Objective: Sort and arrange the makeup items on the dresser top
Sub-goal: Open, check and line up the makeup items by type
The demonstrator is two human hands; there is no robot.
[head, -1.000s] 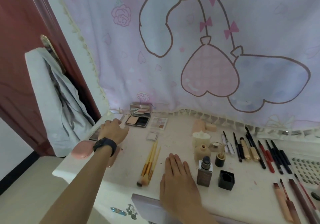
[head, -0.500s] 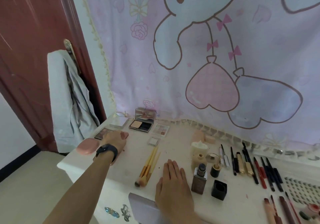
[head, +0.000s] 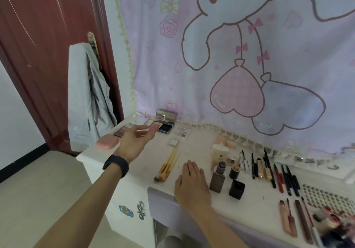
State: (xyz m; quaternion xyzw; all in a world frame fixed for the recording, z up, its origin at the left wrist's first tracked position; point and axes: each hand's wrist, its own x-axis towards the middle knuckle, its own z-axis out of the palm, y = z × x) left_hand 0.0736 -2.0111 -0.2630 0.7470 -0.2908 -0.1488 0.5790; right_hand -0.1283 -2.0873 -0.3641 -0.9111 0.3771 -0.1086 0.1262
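While my right hand (head: pixel 192 184) lies flat on the dresser top (head: pixel 197 151), fingers straight and together, it sits between the gold-handled brushes (head: pixel 169 165) and the brown foundation bottle (head: pixel 218 178). My left hand (head: pixel 134 142) hovers above the left end, fingers curled narrowly around a small rose-brown case (head: pixel 141 133); I cannot tell the exact grip. Near it are a pink round compact (head: pixel 107 142), an open powder compact (head: pixel 165 122) and an eyeshadow palette (head: pixel 182 132). Pencils and tubes (head: pixel 269 169) lie in a row at right.
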